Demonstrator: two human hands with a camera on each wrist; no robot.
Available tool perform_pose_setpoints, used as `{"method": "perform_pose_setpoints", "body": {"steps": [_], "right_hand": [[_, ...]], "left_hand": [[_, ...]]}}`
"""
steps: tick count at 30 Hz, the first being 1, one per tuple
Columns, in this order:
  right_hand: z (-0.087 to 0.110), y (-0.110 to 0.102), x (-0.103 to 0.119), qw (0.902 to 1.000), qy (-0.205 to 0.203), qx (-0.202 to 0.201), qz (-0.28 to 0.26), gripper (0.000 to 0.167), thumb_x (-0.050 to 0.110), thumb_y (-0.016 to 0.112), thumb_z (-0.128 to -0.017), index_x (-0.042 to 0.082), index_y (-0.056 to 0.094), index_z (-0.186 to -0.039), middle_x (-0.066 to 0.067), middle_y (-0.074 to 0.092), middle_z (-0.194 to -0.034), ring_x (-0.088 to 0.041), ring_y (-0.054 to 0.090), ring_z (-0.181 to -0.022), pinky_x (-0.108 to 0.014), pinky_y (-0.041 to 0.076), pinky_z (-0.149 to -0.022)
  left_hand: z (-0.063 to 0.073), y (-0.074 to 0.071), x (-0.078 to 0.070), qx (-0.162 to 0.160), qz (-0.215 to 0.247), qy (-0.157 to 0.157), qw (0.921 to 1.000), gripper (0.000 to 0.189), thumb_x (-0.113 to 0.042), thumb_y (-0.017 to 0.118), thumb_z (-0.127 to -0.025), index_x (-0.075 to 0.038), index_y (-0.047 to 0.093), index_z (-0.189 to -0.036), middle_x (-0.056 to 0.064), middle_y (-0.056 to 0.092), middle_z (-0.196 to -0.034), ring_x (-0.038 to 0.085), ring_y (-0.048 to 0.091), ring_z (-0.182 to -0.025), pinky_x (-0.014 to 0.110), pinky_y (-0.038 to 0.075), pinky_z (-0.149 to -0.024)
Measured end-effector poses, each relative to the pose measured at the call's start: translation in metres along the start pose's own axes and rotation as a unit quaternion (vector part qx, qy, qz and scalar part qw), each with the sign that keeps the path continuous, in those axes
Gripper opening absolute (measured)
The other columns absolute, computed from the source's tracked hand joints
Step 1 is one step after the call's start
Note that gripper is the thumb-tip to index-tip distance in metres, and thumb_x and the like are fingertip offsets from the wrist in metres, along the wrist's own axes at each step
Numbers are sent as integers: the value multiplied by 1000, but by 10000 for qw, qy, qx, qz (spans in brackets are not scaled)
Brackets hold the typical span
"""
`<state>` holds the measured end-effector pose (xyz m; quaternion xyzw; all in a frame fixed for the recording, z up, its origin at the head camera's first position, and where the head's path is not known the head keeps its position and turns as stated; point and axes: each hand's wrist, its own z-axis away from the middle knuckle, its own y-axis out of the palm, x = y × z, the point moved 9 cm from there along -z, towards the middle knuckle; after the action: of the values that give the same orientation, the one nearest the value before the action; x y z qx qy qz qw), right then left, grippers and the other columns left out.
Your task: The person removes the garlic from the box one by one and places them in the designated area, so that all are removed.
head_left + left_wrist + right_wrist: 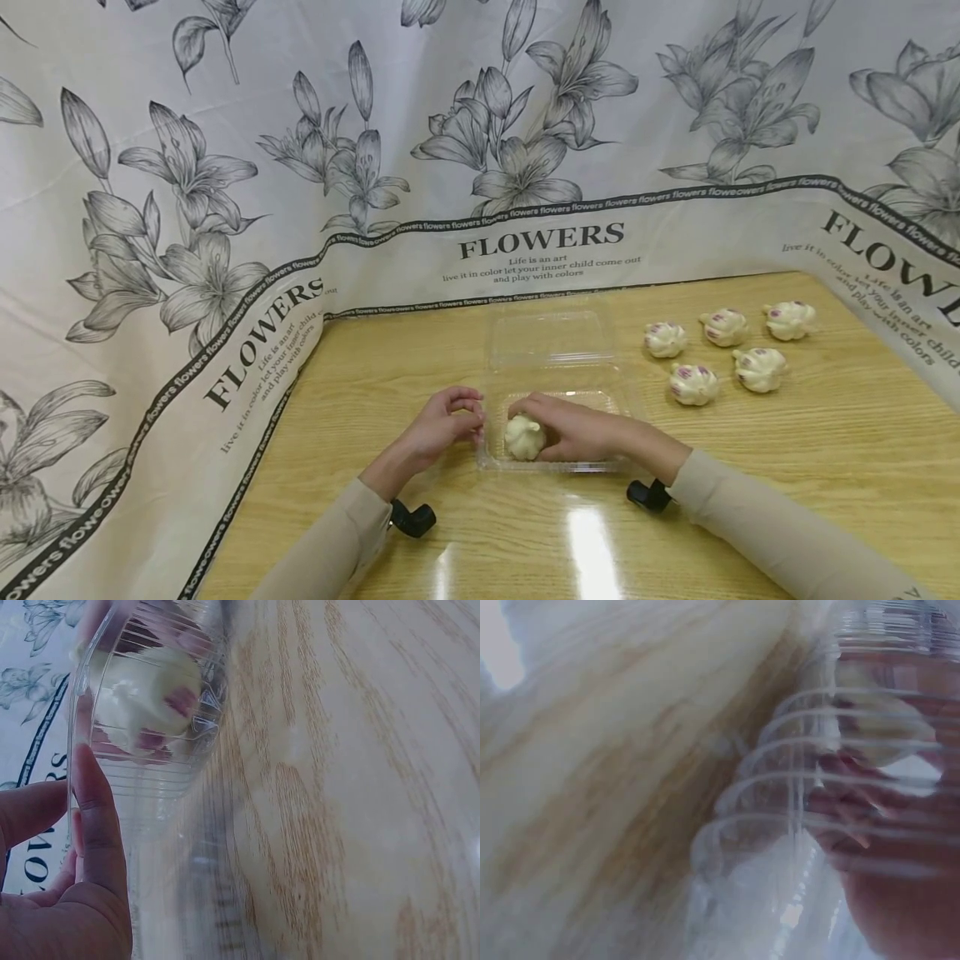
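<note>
A clear plastic clamshell container (pixel 600 467) lies on the table with its lid (pixel 547 336) folded back away from me. Inside its near left part is a garlic bulb (pixel 523 438), pale with purplish patches seen through the ribbed wall (pixel 142 784) in the left wrist view. My right hand (pixel 577 429) reaches into the container and grips this bulb from the right side. At the container's left edge, my left hand (pixel 444 427) pinches the rim between thumb and fingers. The right wrist view is blurred, with the right hand (pixel 900 892) seen through the ribbed plastic.
Several more garlic bulbs (pixel 693 384) lie loose on the wooden table (pixel 390 358), right of the container. A white floral-printed cloth (pixel 420 267) hangs along the table's back and sides. Black wrist mounts (pixel 413 518) sit under both forearms.
</note>
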<state>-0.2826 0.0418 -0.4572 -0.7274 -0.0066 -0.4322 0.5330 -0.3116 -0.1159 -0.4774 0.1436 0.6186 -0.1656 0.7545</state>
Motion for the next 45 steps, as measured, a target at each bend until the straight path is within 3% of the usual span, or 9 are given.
{"method": "perform_pose_setpoints", "body": {"steps": [7,10,17,21,29,35,45], "right_hand": [[3,-3,-11,9941,487,52,-969,58,18,79,-91,8,49,-140,-1,61,-112,-14,63,-94,-30,58,-78],[3,-6,-14,9943,556,-62,-908,58,25,80,-91,6,51,-138,1,62,-104,-12,61,-87,-28,56,-74],[2,-11,-18,9964,602,-238,-545,52,24,77,-93,-3,57,-132,3,61,-81,-12,57,-71,-26,52,-63],[0,-12,-18,9965,572,-317,-521,52,25,78,-92,-3,58,-132,1,63,-84,-14,59,-73,-28,54,-65],[-3,-17,-12,9963,561,-582,-280,55,29,74,-95,-5,57,-135,-2,67,-100,-14,64,-90,-34,59,-84],[-6,-18,-8,9951,521,-796,-270,45,24,73,-96,-2,61,-131,-9,68,-114,-19,65,-95,-34,59,-83],[-12,-11,-10,9949,572,-677,-479,47,22,76,-93,1,60,-132,-2,67,-109,-13,63,-89,-28,56,-77]], "left_hand": [[-1,0,1,0,16,-30,10000,46,6,57,-98,14,40,-140,9,56,-102,18,63,-78,29,58,-71],[-1,0,1,-5,28,-28,10000,46,6,57,-98,14,40,-140,9,56,-102,18,63,-78,29,58,-71],[-2,0,1,-3,51,-31,10000,44,6,58,-98,13,42,-138,9,56,-102,18,63,-79,28,58,-71],[-3,0,1,-14,68,-30,10000,43,6,58,-98,13,42,-138,10,55,-102,17,63,-79,28,58,-71],[-4,0,1,-39,108,3,9999,43,8,58,-97,14,42,-137,8,56,-101,16,63,-77,27,58,-70],[-4,1,2,-38,158,1,9999,41,10,56,-96,13,43,-135,8,56,-101,16,63,-77,26,58,-70],[-4,-1,3,-56,87,4,9999,39,11,54,-96,12,44,-134,9,56,-100,16,62,-79,27,58,-71]]}}
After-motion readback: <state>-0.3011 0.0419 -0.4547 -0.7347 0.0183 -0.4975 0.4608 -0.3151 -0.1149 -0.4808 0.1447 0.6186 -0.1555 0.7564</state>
